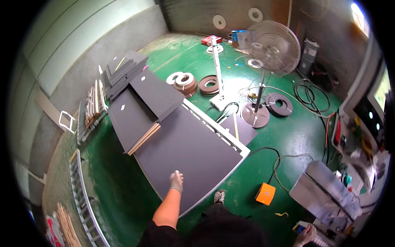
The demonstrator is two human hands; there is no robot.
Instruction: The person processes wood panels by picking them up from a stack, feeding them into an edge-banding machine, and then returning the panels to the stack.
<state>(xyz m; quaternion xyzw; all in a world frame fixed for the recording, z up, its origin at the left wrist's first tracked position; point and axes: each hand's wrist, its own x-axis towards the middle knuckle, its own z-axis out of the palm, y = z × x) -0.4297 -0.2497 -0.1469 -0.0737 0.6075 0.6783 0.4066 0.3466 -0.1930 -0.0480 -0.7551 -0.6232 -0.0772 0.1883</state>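
Observation:
My left hand (176,182), in a pale glove, is over the near part of a large dark grey panel (185,148). Its fingers look curled closed, and whatever they may hold does not show. At the lower right edge, my right hand (305,236), also gloved, is beside the grey machine (319,191). Its fingers are too unclear to read. More dark panels (158,92) lie stacked at the far left end of the large one, with brown-edged boards (144,139) at their near corner. A white rail (212,125) runs along the large panel's right side.
A standing fan (271,47) and rolls of edge banding (186,84) are beyond the rail. An orange box (265,194) and loose cables (276,162) lie on the green floor. A metal ladder (84,197) is at the left, near bundled wood strips (68,224).

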